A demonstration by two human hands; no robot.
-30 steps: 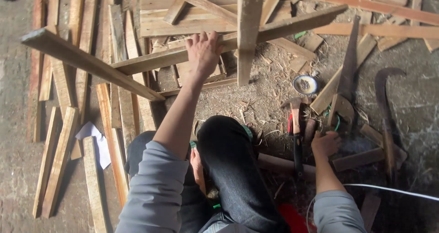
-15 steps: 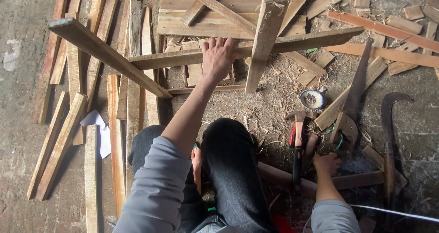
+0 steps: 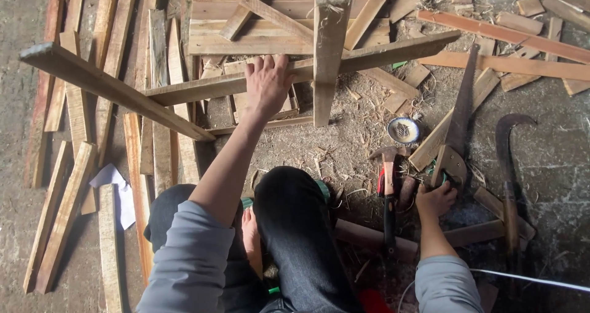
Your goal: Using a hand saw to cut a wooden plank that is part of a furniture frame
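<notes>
My left hand (image 3: 267,82) rests on the long horizontal rail of a rough wooden frame (image 3: 369,56), fingers curled over its top edge. The frame has an upright post (image 3: 329,49) and a slanted bar (image 3: 104,86) sticking out to the left. My right hand (image 3: 435,197) is low on the ground to the right, closed around the wooden handle of a handsaw (image 3: 460,113) whose blade points away from me. A hammer (image 3: 388,172) with a red and black grip lies just left of that hand.
A curved sickle-like blade (image 3: 507,159) lies at the far right. A small round tin (image 3: 404,129) sits among sawdust. Several loose wooden slats (image 3: 74,165) lie on the left, scrap strips (image 3: 504,33) top right. My bent knees (image 3: 289,208) fill the lower middle.
The view has shifted, so the frame and scraps sit lower in the picture. My left hand stays on the rail and my right hand stays at the saw handle.
</notes>
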